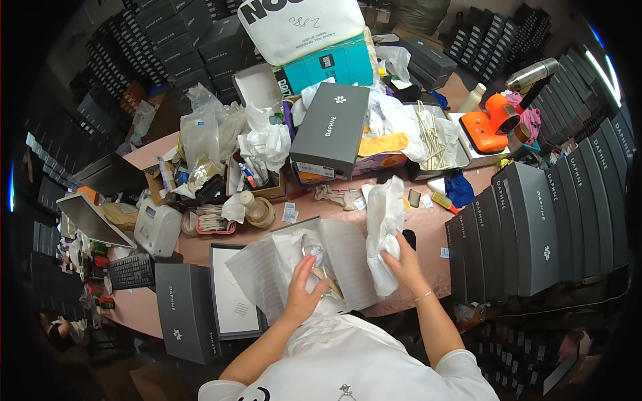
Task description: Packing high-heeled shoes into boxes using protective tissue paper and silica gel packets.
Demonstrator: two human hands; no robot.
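Note:
An open shoe box (304, 230) lies in front of me, lined with white tissue and sheets of translucent foam wrap (257, 271). Inside is a light shoe (332, 286) with a tan inner surface and a shiny, silvery part near its upper end. My left hand (305, 289) reaches into the box, thumb and fingers curved around the shoe's left side. Just right of the box, my right hand (403, 264) grips a long bundle of white tissue paper (384, 234), held upright. Whatever the tissue wraps is hidden.
A box lid (235, 294) and a closed dark grey shoe box (184, 311) lie left. Upright shoe boxes (528, 234) line the right edge. Behind are another grey box (331, 130), a glass jar (257, 210), an orange device (491, 123), a white label printer (157, 227) and a keyboard (132, 271).

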